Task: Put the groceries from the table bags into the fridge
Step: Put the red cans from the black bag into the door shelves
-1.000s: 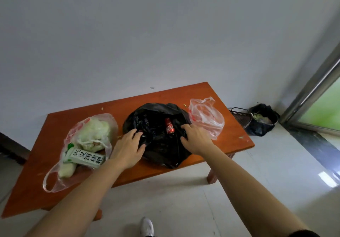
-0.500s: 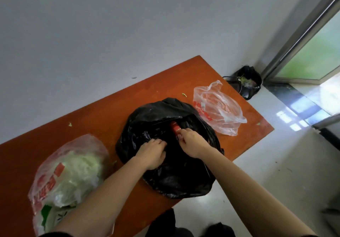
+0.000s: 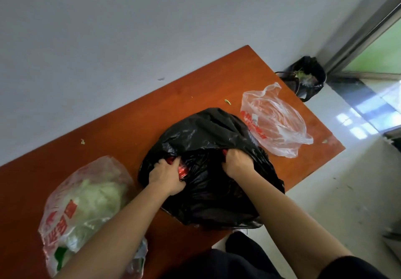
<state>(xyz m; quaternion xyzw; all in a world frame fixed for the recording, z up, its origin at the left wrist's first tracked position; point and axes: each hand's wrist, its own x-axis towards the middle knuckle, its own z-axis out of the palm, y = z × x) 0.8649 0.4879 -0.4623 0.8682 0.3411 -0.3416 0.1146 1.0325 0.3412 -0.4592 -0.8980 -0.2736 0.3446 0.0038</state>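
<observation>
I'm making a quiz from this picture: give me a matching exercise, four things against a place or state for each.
1. black bag
2. cabbage bag
3. flat clear bag
4. dark bin

a. on the floor beyond the table
b. at the table's left end
c. gripped by left hand and right hand
d. at the table's right end

Pairs: 1-c, 2-b, 3-d, 4-a.

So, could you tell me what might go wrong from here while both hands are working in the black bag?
1. The black bag hangs over the near edge of the table; tugging might drag it and its contents to the floor.
2. The left hand grips a red item amid crumpled plastic, while the right hand clutches the bag's film; pulling apart could tear it or let the item slip.
</observation>
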